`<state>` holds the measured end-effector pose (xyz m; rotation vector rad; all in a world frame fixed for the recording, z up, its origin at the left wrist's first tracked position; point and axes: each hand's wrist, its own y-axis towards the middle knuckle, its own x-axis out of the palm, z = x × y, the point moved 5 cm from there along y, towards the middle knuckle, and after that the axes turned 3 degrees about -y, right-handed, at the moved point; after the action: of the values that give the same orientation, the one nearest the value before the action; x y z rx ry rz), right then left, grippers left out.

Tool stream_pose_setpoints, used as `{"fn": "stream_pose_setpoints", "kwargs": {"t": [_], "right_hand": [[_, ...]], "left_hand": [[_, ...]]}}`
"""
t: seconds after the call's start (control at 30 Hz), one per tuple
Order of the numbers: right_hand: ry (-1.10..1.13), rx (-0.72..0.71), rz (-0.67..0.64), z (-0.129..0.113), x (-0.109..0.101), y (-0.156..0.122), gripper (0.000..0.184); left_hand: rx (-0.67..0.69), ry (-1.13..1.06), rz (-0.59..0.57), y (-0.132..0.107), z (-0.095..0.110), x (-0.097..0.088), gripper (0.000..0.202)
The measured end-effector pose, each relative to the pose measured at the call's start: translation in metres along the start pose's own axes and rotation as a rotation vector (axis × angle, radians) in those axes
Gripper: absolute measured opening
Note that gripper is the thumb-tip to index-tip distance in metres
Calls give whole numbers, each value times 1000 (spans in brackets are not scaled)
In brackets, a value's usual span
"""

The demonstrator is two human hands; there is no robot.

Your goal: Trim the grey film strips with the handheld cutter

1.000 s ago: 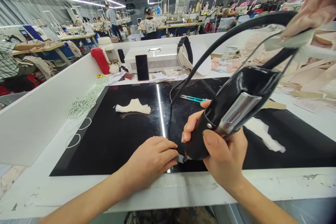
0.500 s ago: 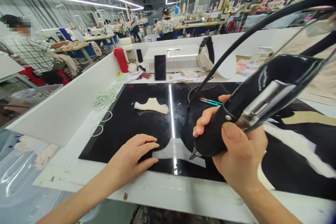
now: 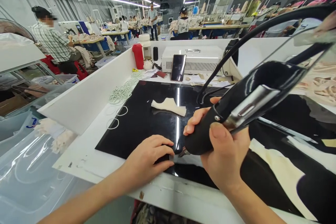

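Note:
My right hand (image 3: pixel 223 154) is wrapped round a black handheld tool (image 3: pixel 241 106) with a metal plate and a thick black cable (image 3: pixel 252 31). Its small tip points down at a thin dark piece (image 3: pixel 181 157) on the glossy black work surface (image 3: pixel 141 119). My left hand (image 3: pixel 148 157) lies on that surface just left of the tip, fingers curled and pressed down on the piece. A cream fabric piece (image 3: pixel 169 106) lies farther back on the black surface.
A white box machine (image 3: pixel 194 59) stands at the back with a phone (image 3: pixel 178 67) leaning on it, a red bottle (image 3: pixel 138 56) to its left. White elastic rings (image 3: pixel 122 92) lie by the white divider wall (image 3: pixel 86 94). Clear plastic bins (image 3: pixel 28 168) sit left. People work at distant tables.
The view has swung left across the frames. My left hand slid away from the tool tip, then came back beside it. The right hand keeps its hold on the tool.

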<state>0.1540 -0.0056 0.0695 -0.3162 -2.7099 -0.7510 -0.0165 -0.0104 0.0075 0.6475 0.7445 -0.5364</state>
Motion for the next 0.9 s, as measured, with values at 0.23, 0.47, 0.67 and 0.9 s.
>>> {"fn": "stream_pose_setpoints", "kwargs": {"t": [0.23, 0.47, 0.67, 0.9], "right_hand": [[13, 12, 10, 2, 6, -1, 42], [11, 25, 4, 5, 7, -7, 45], [26, -4, 8, 5, 6, -9, 43], [66, -3, 13, 6, 5, -9, 41]], "left_hand": [[-23, -25, 20, -1, 1, 2, 9], [44, 23, 27, -1, 8, 3, 5], [161, 151, 34, -7, 15, 1, 20], [220, 275, 74, -24, 13, -2, 20]]}}
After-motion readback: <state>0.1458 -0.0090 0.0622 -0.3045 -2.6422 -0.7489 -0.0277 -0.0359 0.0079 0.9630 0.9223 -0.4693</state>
